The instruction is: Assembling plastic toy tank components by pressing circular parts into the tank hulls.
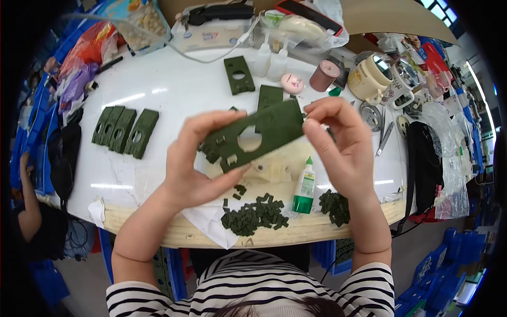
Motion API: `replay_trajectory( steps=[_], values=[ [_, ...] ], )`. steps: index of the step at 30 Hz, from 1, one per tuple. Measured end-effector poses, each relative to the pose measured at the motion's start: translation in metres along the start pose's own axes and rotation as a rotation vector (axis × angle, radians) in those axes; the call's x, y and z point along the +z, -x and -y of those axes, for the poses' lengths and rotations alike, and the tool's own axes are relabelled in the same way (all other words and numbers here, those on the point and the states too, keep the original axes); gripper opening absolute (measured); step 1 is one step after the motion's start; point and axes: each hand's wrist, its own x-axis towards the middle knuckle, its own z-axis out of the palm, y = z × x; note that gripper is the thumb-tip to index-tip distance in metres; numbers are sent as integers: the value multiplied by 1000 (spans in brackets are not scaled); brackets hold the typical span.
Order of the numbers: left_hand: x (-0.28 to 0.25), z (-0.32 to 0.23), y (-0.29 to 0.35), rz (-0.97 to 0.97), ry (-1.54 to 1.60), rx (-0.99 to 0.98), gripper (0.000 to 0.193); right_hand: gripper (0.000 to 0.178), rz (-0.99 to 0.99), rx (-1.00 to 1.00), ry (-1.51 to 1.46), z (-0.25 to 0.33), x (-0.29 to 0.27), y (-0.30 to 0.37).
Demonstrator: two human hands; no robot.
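My left hand (191, 164) grips a dark green plastic plate (280, 126), tilted up to the right above the table. The plate has a large round hole and small cut-outs at its left end. At its right end the thumb and forefinger of my right hand (342, 145) are pinched together; whatever tiny piece lies between them is too small to name. Beneath, on the table, lie a pile of small dark green parts (253, 215) and a second pile (334, 207) by my right wrist. Between the piles stands a glue bottle (304, 190) with a green tip.
Several similar green plates (141, 134) lie at the left, another plate (238, 75) farther back. Two white squeeze bottles (262, 59), a pink cylinder (324, 75), a cream mug (369, 79) and tweezers (387, 134) stand or lie at the back and right. White paper (211, 219) overhangs the front edge.
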Motion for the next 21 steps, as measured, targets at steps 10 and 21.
replay_trajectory(
  steps=[10,21],
  values=[
    [-9,14,-7,-106,-13,18,60,13,879,-276,546,21,24,38],
    [-9,14,-7,-87,-39,57,58,14,1033,-267,709,18,35,53]
  ],
)
